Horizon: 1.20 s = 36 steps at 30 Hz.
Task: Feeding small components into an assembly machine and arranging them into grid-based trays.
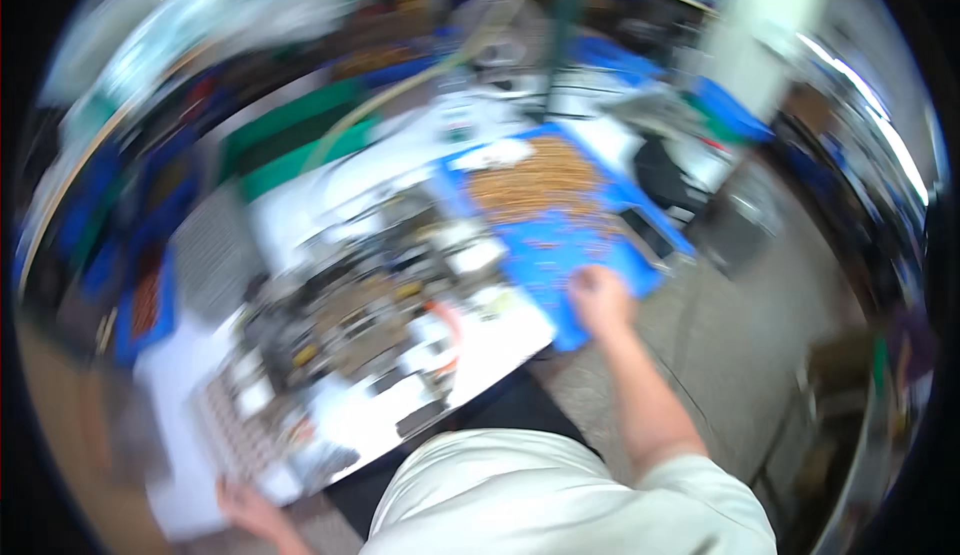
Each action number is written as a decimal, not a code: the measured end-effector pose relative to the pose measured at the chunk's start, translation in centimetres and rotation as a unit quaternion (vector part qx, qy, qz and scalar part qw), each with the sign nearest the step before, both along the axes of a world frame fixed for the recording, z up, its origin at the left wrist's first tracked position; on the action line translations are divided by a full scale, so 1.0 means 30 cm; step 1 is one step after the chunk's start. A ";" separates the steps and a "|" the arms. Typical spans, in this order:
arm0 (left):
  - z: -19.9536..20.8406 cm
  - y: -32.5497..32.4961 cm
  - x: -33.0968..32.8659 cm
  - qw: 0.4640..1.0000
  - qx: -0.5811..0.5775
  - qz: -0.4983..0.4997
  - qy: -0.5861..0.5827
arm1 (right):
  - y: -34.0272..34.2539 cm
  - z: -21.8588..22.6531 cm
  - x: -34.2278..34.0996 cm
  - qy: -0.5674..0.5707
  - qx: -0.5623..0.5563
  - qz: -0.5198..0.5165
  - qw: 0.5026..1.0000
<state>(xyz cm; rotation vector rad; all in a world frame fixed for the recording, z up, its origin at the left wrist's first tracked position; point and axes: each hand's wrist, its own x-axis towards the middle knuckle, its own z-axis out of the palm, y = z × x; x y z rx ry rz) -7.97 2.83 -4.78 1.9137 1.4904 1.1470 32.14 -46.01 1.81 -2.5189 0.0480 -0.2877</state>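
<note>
Here, white table (512, 327) cluttered, floor (730, 330) grey; whether hands (602, 300) hold anything, I cannot tell.

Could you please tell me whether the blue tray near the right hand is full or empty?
Neither: the blue tray is partly filled. Brown pieces cover its far part; nearer the right hand, mostly blue floor shows.

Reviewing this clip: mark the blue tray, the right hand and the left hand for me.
Blue tray (530, 270): head view, on its blue surface left of the right hand.
Right hand (600, 297): head view, on the middle of the hand.
Left hand (244, 505): head view, on the blurred middle of the hand.
</note>
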 end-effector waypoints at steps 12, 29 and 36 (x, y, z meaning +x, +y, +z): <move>0.203 -0.038 -0.151 0.985 -0.075 0.046 -0.147 | -0.073 -0.095 0.119 -0.002 -0.078 0.075 0.994; 0.184 -0.010 -0.077 0.980 -0.056 -0.027 0.187 | -0.079 -0.107 0.117 0.001 -0.073 0.065 0.995; 0.159 -0.031 -0.085 0.981 0.024 -0.029 0.189 | -0.090 -0.123 0.143 -0.002 -0.061 0.067 0.996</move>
